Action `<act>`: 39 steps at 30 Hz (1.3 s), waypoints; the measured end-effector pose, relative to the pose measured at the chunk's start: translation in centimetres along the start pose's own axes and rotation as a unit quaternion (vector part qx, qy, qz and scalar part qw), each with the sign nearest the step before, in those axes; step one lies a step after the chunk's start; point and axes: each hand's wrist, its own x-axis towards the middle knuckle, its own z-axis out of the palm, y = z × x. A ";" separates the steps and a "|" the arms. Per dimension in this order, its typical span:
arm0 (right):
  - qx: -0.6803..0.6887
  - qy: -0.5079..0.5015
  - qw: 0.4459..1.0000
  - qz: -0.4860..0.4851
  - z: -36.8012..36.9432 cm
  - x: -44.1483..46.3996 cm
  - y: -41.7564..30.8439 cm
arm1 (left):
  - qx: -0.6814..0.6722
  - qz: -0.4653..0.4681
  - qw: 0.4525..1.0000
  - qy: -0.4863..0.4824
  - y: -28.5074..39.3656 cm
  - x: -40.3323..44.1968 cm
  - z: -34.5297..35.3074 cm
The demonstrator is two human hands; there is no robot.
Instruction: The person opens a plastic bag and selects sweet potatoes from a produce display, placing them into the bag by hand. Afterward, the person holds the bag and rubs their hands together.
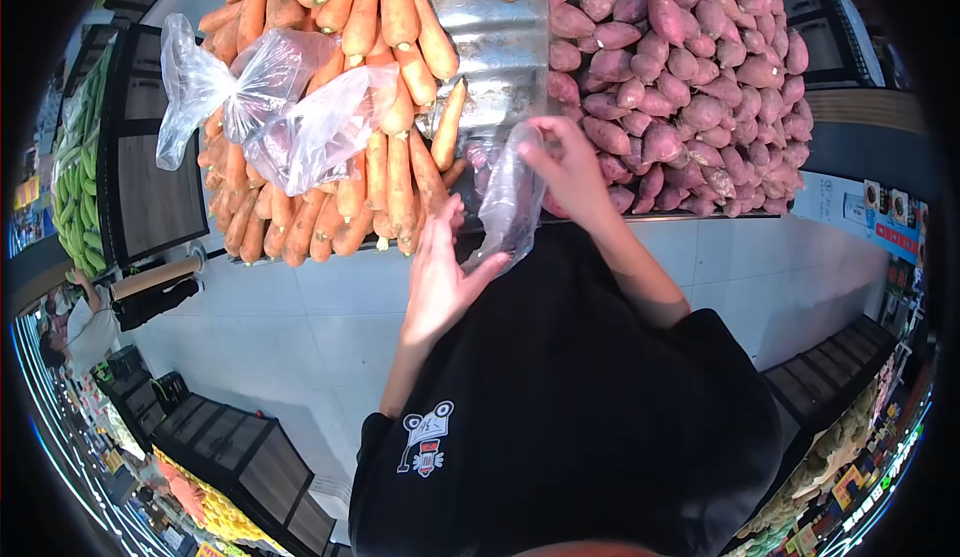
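Between my two hands hangs a clear plastic bag [508, 200], in front of the produce stand. The fingers of my right hand [567, 169] are pinched on its upper end. My left hand [440, 272] is at the bag's lower left side, thumb apart from the fingers, the thumb touching the bag's lower edge. Carrots [350, 192] are heaped just beyond my left hand. Purple sweet potatoes [680, 77] are piled beyond my right hand. Two more clear plastic bags, one knotted [235, 87] and one crumpled [325, 132], lie on the carrots.
A ridged metallic tray surface [490, 47] lies between the two piles. At the far left a person [90, 327] reaches toward green vegetables [80, 187]. Dark crates [245, 457] stand at the lower left, and more shelving [830, 367] at the lower right.
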 end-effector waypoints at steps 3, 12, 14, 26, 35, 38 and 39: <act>-0.074 0.007 0.997 -0.033 2.2 -2.5 -0.5 | 0.093 0.059 0.994 -0.004 0.9 2.7 2.1; 0.513 -0.115 0.775 0.351 1.2 -7.4 5.7 | -0.276 -0.118 0.954 0.016 -8.5 3.7 5.1; 0.615 -0.128 0.704 0.331 0.4 -6.3 6.5 | -0.453 -0.142 0.879 0.028 -11.3 3.7 5.0; 0.580 -0.157 0.720 0.347 -4.0 -5.5 6.9 | -0.795 -0.223 0.562 -0.048 -9.2 4.0 3.0; -0.214 -0.160 0.963 0.036 -4.4 -4.1 -4.8 | -0.726 -0.251 0.638 -0.055 -4.5 7.2 3.6; -0.320 -0.027 0.932 -0.169 -1.4 -3.6 -4.0 | -0.663 -0.314 0.679 0.006 -0.2 8.5 2.6; -0.357 -0.008 0.907 -0.223 -0.8 -3.4 -4.2 | -0.639 -0.342 0.687 0.058 1.8 9.0 2.2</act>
